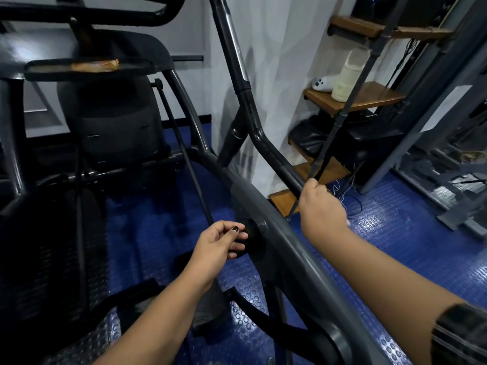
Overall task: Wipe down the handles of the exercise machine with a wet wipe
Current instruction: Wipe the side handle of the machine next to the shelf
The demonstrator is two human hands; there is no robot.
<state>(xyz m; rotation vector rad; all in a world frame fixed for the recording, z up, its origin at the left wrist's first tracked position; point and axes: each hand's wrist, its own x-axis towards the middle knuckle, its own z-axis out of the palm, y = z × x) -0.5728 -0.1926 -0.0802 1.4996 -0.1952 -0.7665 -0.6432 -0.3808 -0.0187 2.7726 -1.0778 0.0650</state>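
Note:
The exercise machine's long black handle bar runs from top centre down and right, bending at the middle. My right hand grips the lower end of this bar, its fingers curled round it. A small white scrap, possibly the wet wipe, pokes out at the hand's outer edge; whatever else is in the hand is hidden. My left hand hovers lower in the middle, fingers loosely curled and holding nothing, just left of a round black pivot cap on the grey frame rail.
The machine's console tray holds an orange item at upper left. Wooden shelves with a white bottle and a controller stand at right, behind a thin black pole. A mirror lines the far right. Blue studded mat covers the floor.

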